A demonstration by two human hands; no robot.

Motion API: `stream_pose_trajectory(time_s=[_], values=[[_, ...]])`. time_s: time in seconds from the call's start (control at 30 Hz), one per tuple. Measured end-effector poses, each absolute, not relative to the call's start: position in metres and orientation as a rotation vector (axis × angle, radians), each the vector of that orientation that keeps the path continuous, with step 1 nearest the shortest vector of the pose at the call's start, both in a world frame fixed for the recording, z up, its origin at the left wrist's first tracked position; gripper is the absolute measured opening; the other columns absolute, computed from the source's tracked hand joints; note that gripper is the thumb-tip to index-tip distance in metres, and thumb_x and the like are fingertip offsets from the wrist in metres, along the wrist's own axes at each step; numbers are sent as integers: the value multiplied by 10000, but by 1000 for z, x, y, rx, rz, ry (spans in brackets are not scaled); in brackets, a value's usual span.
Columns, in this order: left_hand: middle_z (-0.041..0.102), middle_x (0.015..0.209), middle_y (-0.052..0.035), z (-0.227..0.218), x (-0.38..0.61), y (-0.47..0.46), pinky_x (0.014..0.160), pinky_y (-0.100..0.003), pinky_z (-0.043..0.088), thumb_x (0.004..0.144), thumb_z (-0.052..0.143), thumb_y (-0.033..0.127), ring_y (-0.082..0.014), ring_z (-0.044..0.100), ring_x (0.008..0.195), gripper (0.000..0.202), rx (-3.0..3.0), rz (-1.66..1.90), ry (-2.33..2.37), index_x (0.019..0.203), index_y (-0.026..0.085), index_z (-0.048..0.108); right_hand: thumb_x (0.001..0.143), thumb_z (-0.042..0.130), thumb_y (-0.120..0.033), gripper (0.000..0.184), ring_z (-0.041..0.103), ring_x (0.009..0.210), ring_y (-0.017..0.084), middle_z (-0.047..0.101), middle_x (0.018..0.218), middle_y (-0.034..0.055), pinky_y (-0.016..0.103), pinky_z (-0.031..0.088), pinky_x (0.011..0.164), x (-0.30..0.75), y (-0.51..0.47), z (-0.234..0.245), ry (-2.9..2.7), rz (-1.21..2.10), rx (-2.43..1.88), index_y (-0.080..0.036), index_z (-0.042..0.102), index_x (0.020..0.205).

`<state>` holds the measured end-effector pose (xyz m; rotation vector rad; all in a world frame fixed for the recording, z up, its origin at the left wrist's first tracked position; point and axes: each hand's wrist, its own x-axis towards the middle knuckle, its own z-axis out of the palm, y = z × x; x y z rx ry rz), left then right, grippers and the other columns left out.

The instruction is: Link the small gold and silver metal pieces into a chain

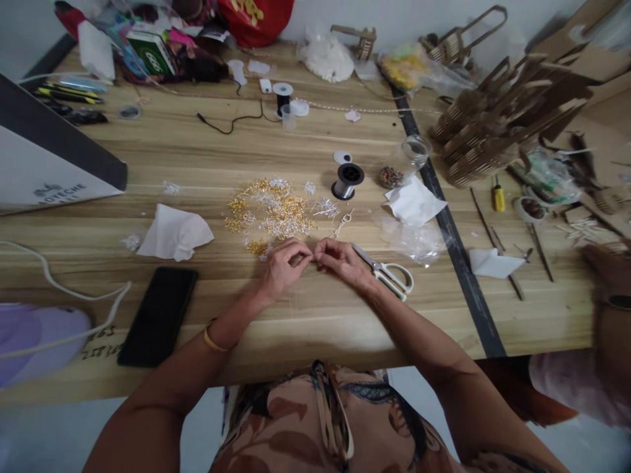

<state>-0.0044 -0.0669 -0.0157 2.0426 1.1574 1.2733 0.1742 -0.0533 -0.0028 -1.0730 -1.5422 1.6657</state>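
Note:
My left hand (pixel 286 268) and my right hand (pixel 342 260) meet fingertip to fingertip just above the wooden table. Both are closed in a pinch on something too small to make out; a faint thin line hangs below them. Right beyond my fingers lies a spread of gold and silver beads and small findings (pixel 286 213). White-handled scissors (pixel 394 279) rest beside my right wrist, their blades partly behind the hand. A spool of fine wire or thread (pixel 348 180) stands upright past the beads, with silver pins (pixel 326 208) lying nearer.
A black phone (pixel 158 316) and crumpled white paper (pixel 176 233) lie left. To the right are a clear jar of dark beads (pixel 404 161), a plastic bag (pixel 419 243) and stacked small woven baskets (pixel 473 131). Another person's hand (pixel 608 269) is at the far right.

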Motion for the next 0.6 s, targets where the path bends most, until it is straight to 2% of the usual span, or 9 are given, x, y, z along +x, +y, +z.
stream_pose_trajectory(time_s=[0.17, 0.33, 0.6], values=[[671, 770, -44, -15, -4, -70, 703, -269, 502, 829, 586, 79, -151, 626, 756, 108, 2242, 1309, 1129, 777, 162, 631, 785, 658, -408, 267, 507, 615, 79, 532, 702, -26, 215, 445, 580, 175, -52, 0, -1520, 1761, -1065, -157, 567, 791], [689, 813, -48, -17, -5, -71, 731, -275, 509, 855, 583, 120, -150, 633, 782, 97, 2263, 1274, 1155, 864, 177, 662, 788, 656, -400, 261, 513, 615, 80, 536, 693, -26, 219, 450, 587, 176, -51, 0, -1526, 1770, -1066, -154, 567, 795], [679, 813, -56, -17, -6, -71, 730, -291, 507, 859, 587, 152, -155, 628, 773, 102, 2187, 1218, 1192, 837, 178, 683, 797, 647, -395, 255, 514, 616, 81, 532, 707, -21, 219, 441, 579, 178, -51, 1, -1581, 1744, -1069, -151, 571, 802]])
